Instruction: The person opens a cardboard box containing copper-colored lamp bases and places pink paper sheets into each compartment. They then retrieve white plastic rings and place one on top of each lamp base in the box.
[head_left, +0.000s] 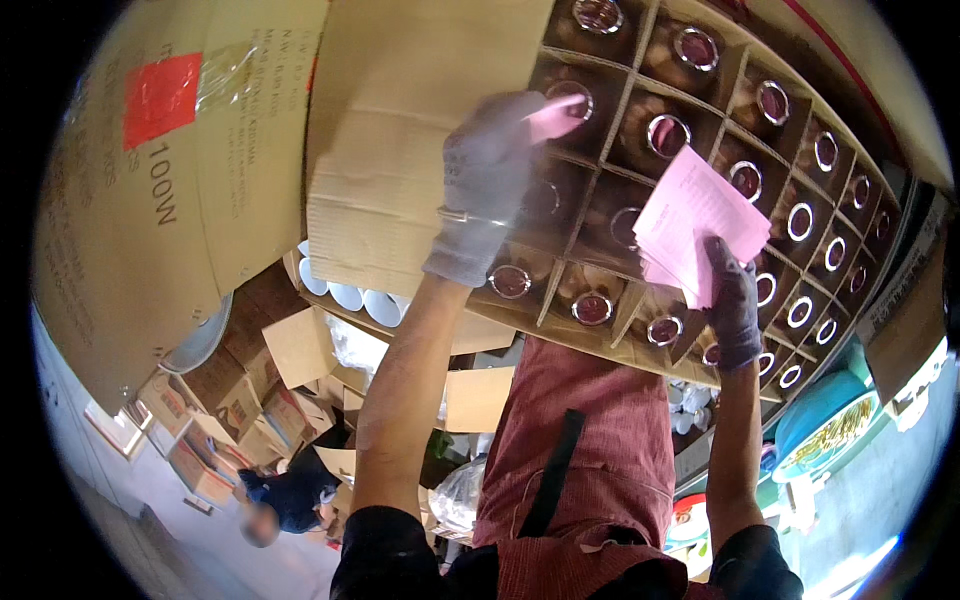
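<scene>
While one pink slip [558, 118] is pinched in the fingers of the gloved left hand [487, 175], near the left edge of a divided carton [600, 345], the gloved right hand [735, 310] grips a fanned stack of pink papers [700, 220] toward the carton's near edge. Blur smears the left hand, so its fingertips are hard to make out; the stacked sheets overlap too closely to count. Inside the carton, cardboard dividers separate ring-topped items [592, 308], reddish within; about two dozen shiny rings show, some partly hidden by hand and papers. At the carton's left edge lies a cardboard flap [400, 120]; below it, at least three white round items [346, 297] show, partly covered. One larger box [190, 250] stands farther left, cut off. Off the carton's right edge, one teal basin [790, 437] contains thin yellowish things [835, 437], too small to identify. Beyond, one other person [295, 495] is near open boxes [300, 350].
</scene>
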